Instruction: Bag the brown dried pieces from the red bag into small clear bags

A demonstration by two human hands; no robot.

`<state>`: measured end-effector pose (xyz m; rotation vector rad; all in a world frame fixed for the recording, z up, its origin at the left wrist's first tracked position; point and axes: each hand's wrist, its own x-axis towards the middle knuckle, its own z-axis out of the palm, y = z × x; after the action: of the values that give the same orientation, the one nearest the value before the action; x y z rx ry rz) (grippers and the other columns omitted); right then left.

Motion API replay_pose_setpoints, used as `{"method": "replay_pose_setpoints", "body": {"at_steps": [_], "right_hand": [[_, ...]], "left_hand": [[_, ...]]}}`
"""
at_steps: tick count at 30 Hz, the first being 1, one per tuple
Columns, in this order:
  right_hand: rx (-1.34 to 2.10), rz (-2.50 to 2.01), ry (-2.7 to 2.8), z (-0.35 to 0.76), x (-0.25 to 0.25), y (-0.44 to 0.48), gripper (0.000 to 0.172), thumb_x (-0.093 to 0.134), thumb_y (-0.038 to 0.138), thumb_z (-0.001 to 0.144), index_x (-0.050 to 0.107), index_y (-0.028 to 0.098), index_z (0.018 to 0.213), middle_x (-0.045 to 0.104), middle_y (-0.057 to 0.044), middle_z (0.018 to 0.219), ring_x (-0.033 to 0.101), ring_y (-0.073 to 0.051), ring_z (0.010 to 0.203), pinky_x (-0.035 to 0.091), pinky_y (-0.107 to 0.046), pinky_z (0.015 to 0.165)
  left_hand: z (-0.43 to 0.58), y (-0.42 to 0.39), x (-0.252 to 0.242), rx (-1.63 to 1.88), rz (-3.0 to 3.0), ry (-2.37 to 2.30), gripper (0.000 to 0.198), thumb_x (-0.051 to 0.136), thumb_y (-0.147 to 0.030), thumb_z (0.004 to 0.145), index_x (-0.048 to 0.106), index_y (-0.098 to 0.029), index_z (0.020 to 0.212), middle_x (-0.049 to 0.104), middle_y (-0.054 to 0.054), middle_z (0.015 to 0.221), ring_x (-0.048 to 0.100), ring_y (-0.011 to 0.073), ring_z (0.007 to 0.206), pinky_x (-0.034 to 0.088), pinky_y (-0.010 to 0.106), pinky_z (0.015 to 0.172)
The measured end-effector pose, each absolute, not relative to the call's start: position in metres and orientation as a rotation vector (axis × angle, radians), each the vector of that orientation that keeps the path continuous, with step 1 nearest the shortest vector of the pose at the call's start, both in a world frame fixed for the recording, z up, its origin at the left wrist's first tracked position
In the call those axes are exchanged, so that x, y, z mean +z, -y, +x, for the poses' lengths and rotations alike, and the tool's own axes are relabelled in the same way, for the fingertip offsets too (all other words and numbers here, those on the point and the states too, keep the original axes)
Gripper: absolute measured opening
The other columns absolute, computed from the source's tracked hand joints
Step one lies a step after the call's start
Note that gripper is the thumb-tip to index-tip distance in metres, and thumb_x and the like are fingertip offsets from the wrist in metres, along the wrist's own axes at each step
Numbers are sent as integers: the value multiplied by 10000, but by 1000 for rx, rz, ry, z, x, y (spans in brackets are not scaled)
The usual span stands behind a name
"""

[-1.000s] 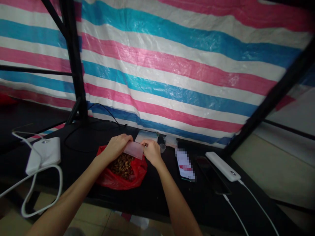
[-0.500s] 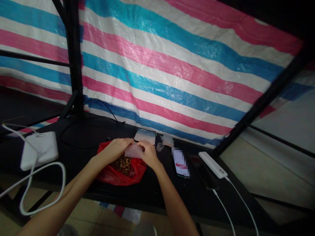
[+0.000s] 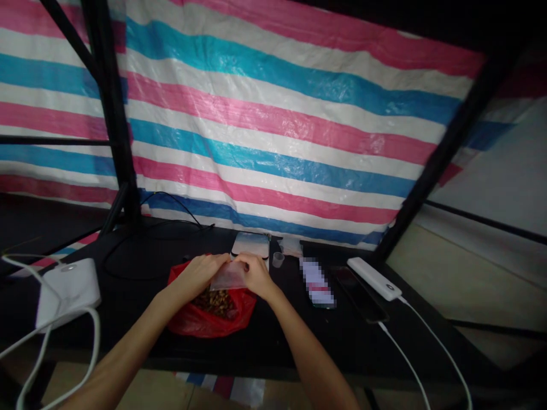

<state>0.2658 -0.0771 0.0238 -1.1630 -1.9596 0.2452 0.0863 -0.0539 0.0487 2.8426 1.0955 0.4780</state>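
Note:
My left hand (image 3: 204, 272) and my right hand (image 3: 257, 275) pinch the top edge of a small translucent plastic pouch (image 3: 229, 277) between them, one at each end. The pouch hangs over an open red plastic bag (image 3: 239, 319), which holds many small brown pieces (image 3: 217, 303) whose kind I cannot make out. Just behind my hands lies a flat device with a pale top (image 3: 250, 244), resembling a small scale. A small clear cup (image 3: 278, 260) stands to the right of my right hand, with thin clear plastic (image 3: 291, 246) behind it.
On the black table (image 3: 273, 347), to the right, lie a lit phone (image 3: 317, 283), a dark phone (image 3: 359, 296) and a white power bank (image 3: 374, 279), with white cables. Another white box (image 3: 70, 293) with looped cable is at left. Striped sheeting (image 3: 273, 136) hangs behind, between black posts.
The view has tilted, so the table items sit slightly lower in the picture. Both hands keep hold of the pouch, which hangs a little further left.

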Motion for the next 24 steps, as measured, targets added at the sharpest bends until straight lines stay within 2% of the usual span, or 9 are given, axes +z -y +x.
{"method": "replay_pose_setpoints", "body": {"at_steps": [5, 10, 13, 15, 17, 18, 20, 22, 24], "right_hand": [[275, -1120, 1895, 272, 27, 74, 368, 432, 21, 643, 693, 203, 827, 623, -10, 712, 528, -126, 651, 360, -207, 588], [460, -1031, 1812, 276, 26, 67, 238, 492, 118, 692, 702, 187, 779, 652, -25, 736, 551, -134, 660, 396, -222, 609], [550, -1035, 1661, 283, 26, 60, 210, 481, 186, 728, 689, 177, 754, 664, -27, 747, 562, -142, 667, 412, -229, 594], [576, -1059, 1525, 294, 28, 55, 195, 492, 245, 734, 670, 166, 721, 647, -20, 681, 530, -125, 580, 389, -213, 517], [631, -1084, 1375, 315, 31, 49, 190, 531, 309, 715, 643, 157, 737, 608, -1, 590, 444, -87, 448, 330, -191, 429], [670, -1106, 1294, 328, 34, 47, 208, 556, 335, 698, 629, 157, 777, 589, 12, 556, 389, -67, 393, 295, -181, 393], [744, -1203, 1123, 360, 39, 44, 349, 614, 356, 646, 574, 171, 940, 582, 33, 544, 318, -45, 328, 244, -169, 345], [741, -1357, 954, 391, 42, 43, 470, 646, 359, 610, 511, 176, 1021, 571, 47, 527, 291, -39, 295, 216, -165, 318], [702, -1446, 890, 415, 41, 43, 517, 642, 356, 617, 469, 167, 1066, 555, 54, 515, 283, -38, 286, 209, -165, 311]], "left_hand": [[87, 52, 57, 578, 2712, -940, 270, 396, -95, 727, 536, -204, 930, 613, 23, 884, 577, 185, 815, 354, 232, 631], [90, 46, 62, 657, 2532, -866, 188, 437, -192, 746, 586, -185, 860, 635, 15, 845, 580, 168, 783, 381, 222, 655], [85, 39, 65, 767, 2392, -919, 249, 422, -328, 802, 598, -164, 864, 642, 19, 751, 580, 151, 681, 405, 220, 624], [75, 33, 68, 886, 2325, -1011, 333, 416, -425, 809, 589, -160, 909, 643, 21, 729, 577, 150, 646, 418, 222, 613], [60, 25, 69, 993, 2308, -1182, 392, 418, -501, 795, 580, -180, 950, 652, 30, 803, 589, 163, 700, 430, 233, 648], [52, 21, 68, 1021, 2316, -1285, 411, 421, -528, 784, 578, -192, 961, 650, 37, 865, 592, 175, 755, 432, 243, 679], [36, 14, 62, 998, 2361, -1446, 429, 418, -556, 771, 585, -207, 957, 629, 48, 973, 583, 200, 859, 426, 268, 744], [23, 10, 54, 916, 2399, -1524, 440, 391, -556, 779, 597, -202, 939, 609, 59, 1015, 576, 217, 901, 417, 290, 775], [17, 10, 45, 842, 2385, -1577, 459, 356, -555, 791, 609, -197, 928, 609, 67, 1009, 580, 228, 898, 416, 295, 758]]}}
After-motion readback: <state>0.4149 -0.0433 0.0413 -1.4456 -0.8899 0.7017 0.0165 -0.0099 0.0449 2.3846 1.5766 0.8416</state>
